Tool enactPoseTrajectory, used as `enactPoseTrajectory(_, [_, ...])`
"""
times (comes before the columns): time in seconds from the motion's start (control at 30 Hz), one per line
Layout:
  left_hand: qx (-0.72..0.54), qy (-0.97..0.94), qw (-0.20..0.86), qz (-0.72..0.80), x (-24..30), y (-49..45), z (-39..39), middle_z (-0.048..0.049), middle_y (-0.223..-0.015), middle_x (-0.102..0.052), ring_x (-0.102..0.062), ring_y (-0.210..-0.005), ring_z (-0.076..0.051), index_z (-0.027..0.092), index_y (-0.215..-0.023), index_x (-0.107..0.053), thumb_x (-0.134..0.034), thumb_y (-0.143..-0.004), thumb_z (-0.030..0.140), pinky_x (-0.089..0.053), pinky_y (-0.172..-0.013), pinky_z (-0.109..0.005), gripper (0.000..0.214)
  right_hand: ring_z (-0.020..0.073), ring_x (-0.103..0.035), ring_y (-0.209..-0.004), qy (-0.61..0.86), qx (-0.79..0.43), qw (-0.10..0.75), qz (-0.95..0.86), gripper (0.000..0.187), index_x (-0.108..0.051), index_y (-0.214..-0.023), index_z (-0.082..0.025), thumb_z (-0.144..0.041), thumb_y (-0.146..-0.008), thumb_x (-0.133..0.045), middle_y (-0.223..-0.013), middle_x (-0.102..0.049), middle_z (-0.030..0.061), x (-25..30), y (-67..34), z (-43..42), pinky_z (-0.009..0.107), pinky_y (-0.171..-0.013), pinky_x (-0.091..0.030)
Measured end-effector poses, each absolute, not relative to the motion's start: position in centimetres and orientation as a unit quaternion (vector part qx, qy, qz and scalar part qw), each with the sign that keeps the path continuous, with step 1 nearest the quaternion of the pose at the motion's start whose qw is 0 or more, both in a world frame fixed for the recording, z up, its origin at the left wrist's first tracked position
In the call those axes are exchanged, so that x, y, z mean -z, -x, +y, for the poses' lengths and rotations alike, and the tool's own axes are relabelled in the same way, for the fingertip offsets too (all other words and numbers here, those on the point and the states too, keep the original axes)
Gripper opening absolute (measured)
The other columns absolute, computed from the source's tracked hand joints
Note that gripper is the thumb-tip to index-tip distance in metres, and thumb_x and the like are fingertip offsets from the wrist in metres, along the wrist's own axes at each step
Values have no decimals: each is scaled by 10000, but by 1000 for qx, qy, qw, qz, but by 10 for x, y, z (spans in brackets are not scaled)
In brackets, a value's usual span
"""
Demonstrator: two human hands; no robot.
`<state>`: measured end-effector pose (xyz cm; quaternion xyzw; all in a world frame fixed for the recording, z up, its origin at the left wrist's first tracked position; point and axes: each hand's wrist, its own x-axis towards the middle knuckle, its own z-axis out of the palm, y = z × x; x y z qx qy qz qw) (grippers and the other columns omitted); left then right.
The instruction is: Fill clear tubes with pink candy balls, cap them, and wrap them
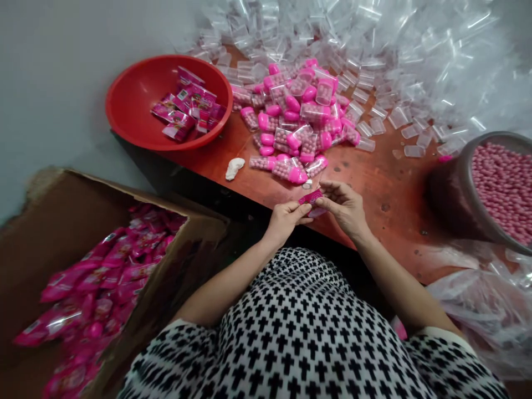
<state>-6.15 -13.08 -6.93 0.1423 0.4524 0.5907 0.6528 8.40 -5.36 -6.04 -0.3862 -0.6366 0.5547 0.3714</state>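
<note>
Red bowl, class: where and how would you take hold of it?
The grip on the red bowl probably belongs at its near rim, coming from the person's side and closing from inside and beneath. The bowl flares outward there, facing open space, while filled bottles crowd its right. Pink packets lie inside, so keep it level.

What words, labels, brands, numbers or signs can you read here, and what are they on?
No text is legible.
Pink packet in the left hand and right hand: markings too small and blurred.
Printed packets in the red bowl: too blurred.
Pink bags in the cardboard box: printing too blurred.
Shirt: repeated black crosses, no words visible.
</note>
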Motion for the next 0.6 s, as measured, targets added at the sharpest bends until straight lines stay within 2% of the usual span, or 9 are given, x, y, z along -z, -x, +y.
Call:
enactPoseTrajectory(0.07, [-593,-137,632,481,71,68,-134,-61,-716,-724,-681,-638,-137,87,-739,-767,-898,-539,417,-595,-636,-235,407,191,-696,-876,366,-488,343,-714,294,-661,-1081,-239,-421,-850,-677,-996,-730,50,55,-77,-43,364,-800,-596])
enactPoseTrajectory(0.13, [-595,-123,617,500,73,74,-138,-55,-671,-712,-656,-582,-118,86,-685,-752,-904,-520,419,-585,-596,-223,401,217,-673,-1045,319,-365,295,-824,241,-655,-1138,-237,-326,-938,-554,-1140,-715,80,47,-67,-24,405,-923,-554])
enactPoseTrajectory(0.2, [-600,-103,607,511,72,79,-142,-51,-644,-705,-640,-554,-107,89,-640,-736,-910,-505,406,-575,-571,-213,387,243,-570,-1258,229,-230,214,-921,295,-636,-1205,-253,-201,-938,-520,-1348,-627,73,37,-53,-2,460,-1058,-459])
enactPoseTrajectory(0.3, [-608,-71,599,517,71,86,-148,-54,-632,-704,-641,-548,-113,90,-630,-723,-917,-489,388,-566,-553,-214,382,256,-388,-1431,96,-107,65,-987,468,-584,-1289,-322,-95,-879,-576,-1509,-484,-19,25,-26,25,524,-1138,-343])
enactPoseTrajectory(0.37, [-616,-49,594,515,70,91,-152,-61,-641,-708,-647,-545,-120,85,-639,-716,-924,-476,380,-566,-556,-223,396,233,-329,-1464,53,-73,-2,-996,507,-574,-1292,-362,-84,-869,-589,-1520,-460,-81,21,-10,36,524,-1141,-325])
enactPoseTrajectory(0.47, [-638,-15,582,503,71,99,-156,-44,-626,-699,-643,-529,-122,95,-595,-663,-941,-441,358,-565,-556,-238,413,214,-320,-1466,34,-61,-47,-996,439,-609,-1238,-365,-104,-888,-568,-1483,-497,-122,20,6,44,518,-1116,-341])
enactPoseTrajectory(0.53, [-655,6,569,497,72,104,-157,-21,-603,-681,-629,-517,-114,108,-563,-608,-946,-440,345,-557,-546,-238,431,216,-349,-1452,24,-70,-43,-996,390,-637,-1195,-340,-109,-890,-561,-1449,-536,-116,22,10,48,520,-1110,-353])
enactPoseTrajectory(0.6, [-669,24,559,489,72,108,-156,-12,-611,-677,-624,-519,-107,113,-589,-597,-936,-490,337,-547,-542,-230,418,228,-396,-1428,13,-91,-16,-996,353,-657,-1160,-296,-104,-877,-573,-1414,-579,-73,26,8,49,520,-1128,-352])
